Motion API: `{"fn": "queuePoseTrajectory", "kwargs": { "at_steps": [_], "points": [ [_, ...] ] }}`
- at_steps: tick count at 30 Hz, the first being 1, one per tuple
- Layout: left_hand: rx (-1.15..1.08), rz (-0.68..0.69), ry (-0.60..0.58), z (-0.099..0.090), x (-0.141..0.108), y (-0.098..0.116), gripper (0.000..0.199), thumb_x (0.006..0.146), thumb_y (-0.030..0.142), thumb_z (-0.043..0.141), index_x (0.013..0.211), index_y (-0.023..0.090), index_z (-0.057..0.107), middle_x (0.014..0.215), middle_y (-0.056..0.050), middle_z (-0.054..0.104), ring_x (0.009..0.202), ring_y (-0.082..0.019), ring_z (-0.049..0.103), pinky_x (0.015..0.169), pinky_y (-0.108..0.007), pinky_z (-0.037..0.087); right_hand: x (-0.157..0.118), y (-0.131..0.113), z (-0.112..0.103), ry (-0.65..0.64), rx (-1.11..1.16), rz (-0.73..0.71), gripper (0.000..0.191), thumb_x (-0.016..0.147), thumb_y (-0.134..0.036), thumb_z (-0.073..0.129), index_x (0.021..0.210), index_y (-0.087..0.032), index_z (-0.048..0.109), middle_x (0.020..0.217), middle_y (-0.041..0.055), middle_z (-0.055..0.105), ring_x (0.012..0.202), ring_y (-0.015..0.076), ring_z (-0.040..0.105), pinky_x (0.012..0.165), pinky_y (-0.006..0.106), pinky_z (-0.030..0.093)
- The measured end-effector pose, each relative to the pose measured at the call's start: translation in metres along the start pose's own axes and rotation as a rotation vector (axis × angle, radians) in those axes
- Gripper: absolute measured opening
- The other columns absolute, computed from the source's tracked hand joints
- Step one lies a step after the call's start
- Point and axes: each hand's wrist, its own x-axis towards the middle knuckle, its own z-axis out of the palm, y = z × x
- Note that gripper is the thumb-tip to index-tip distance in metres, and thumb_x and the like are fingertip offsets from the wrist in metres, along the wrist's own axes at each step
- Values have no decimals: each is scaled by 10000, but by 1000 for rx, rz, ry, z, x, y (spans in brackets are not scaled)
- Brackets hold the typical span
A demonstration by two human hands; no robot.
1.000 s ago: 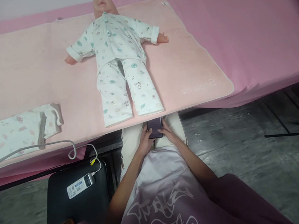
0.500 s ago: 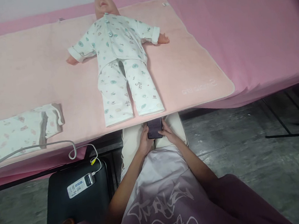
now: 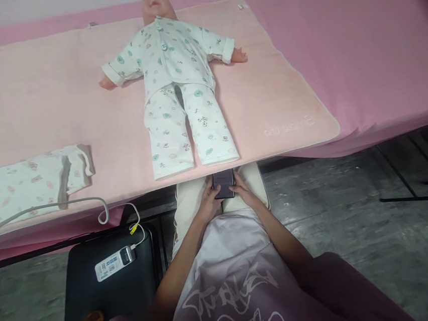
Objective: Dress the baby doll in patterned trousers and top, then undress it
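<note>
A dark phone [image 3: 224,185] is held low over my lap, just below the table edge. My left hand [image 3: 209,201] grips its left side, with the thumb over the screen. On the right side my right hand [image 3: 242,190] holds the same phone, its thumb at the edge. Beyond the hands a doll [image 3: 177,58] lies on its back on a pink mat [image 3: 275,89], arms spread. It wears a white printed jacket and white printed trousers [image 3: 210,125], whose leg ends lie near the mat's front edge.
Folded printed clothing [image 3: 20,189] lies at the mat's left, with a grey cable [image 3: 70,201] across it. The cable runs to a white power bank [image 3: 114,264] on a black seat [image 3: 95,303]. Dark metal legs [image 3: 401,178] stand at the right.
The view has shifted slightly, so the doll and mat appear a little further right. My left thumb has moved onto the phone screen, and my right thumb has drawn back towards its edge.
</note>
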Motion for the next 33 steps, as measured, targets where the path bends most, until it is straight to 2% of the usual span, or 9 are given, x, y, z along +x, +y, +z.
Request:
{"fn": "queuePoseTrajectory", "kwargs": {
  "at_steps": [4, 7, 11, 17, 21, 27, 33],
  "points": [
    [-4, -2, 22, 0, 1, -2, 671, 843, 394, 986, 1461, 266, 759, 1517, -110, 752, 1508, -375, 651, 1207, -498, 594, -1, 0, 0, -3, 4, 15, 892, 854, -459, 795, 1702, -336, 547, 1676, 31, 642, 1614, 305, 542, 1400, 476, 388],
    [-51, -11, -1, -3, 1, -1, 621, 887, 454, 911, 1456, 253, 761, 1518, -107, 757, 1535, -378, 629, 1210, -494, 591, 0, 0, 0, 3, 4, 5, 894, 839, -456, 789, 1694, -333, 556, 1689, 30, 633, 1640, 307, 513, 1420, 482, 355],
    [-59, 8, 15, -3, 3, -3, 549, 949, 504, 839, 1437, 263, 764, 1530, -80, 752, 1553, -374, 610, 1206, -471, 587, 0, -2, 2, -3, 6, 27, 918, 830, -453, 783, 1708, -335, 543, 1676, 31, 643, 1611, 311, 540, 1408, 495, 376],
    [24, 57, 83, 2, 7, -8, 628, 913, 584, 932, 1446, 296, 764, 1503, -111, 753, 1496, -357, 650, 1192, -466, 583, -1, -1, 2, -6, 11, 28, 907, 846, -445, 800, 1705, -337, 528, 1645, 32, 669, 1599, 301, 556, 1405, 482, 380],
    [-20, 47, 44, 1, 6, -6, 638, 920, 643, 911, 1412, 263, 769, 1569, -116, 718, 1531, -356, 621, 1214, -447, 577, 0, 2, 0, -10, 5, 19, 874, 865, -449, 787, 1694, -338, 537, 1640, 32, 672, 1597, 300, 559, 1389, 478, 406],
    [-31, -2, 24, 0, 2, -1, 657, 871, 543, 981, 1424, 259, 771, 1549, -103, 736, 1552, -355, 612, 1211, -439, 591, 2, 2, 1, 10, 25, -5, 857, 853, -412, 767, 1679, -325, 558, 1652, 32, 662, 1574, 314, 579, 1382, 467, 408],
    [26, -1, -38, 1, 0, 0, 725, 851, 422, 1006, 1505, 270, 732, 1534, -110, 747, 1473, -353, 682, 1204, -467, 599, 3, 2, 0, 34, 24, 3, 834, 835, -422, 781, 1644, -319, 602, 1626, 33, 682, 1531, 331, 607, 1361, 465, 429]
  ]
}}
